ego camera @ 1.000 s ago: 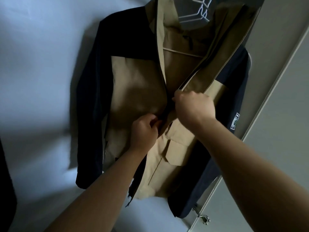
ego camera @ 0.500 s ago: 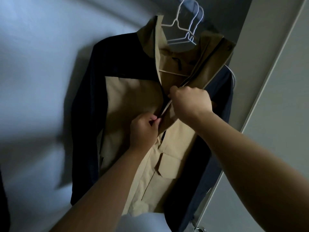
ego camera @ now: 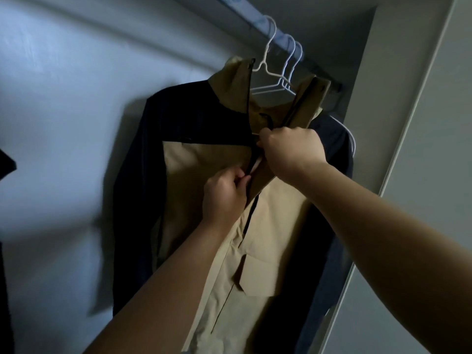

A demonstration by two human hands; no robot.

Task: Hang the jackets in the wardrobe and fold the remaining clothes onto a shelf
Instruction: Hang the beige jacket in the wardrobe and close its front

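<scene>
Count rpt, one view.

- Centre: jacket (ego camera: 204,175) x1, tan w/ navy sleeves.
- Lower centre: flap pocket (ego camera: 258,274) x1.
- Upper centre: white wire hangers (ego camera: 283,83) x3, counted by hooks; rail (ego camera: 255,17) x1.
- Mid-frame: hands x2, i.e. left hand (ego camera: 224,198) and right hand (ego camera: 291,152).
- Left edge: dark garment (ego camera: 6,164) x1, mostly out of frame, type unclear.

Wardrobe (ego camera: 319,14) interior, dimly lit with a bluish cast. Pale back wall (ego camera: 63,98) at left. Hanging rail (ego camera: 255,17) mounted along the top. Light side panel (ego camera: 383,98) at right.
</scene>
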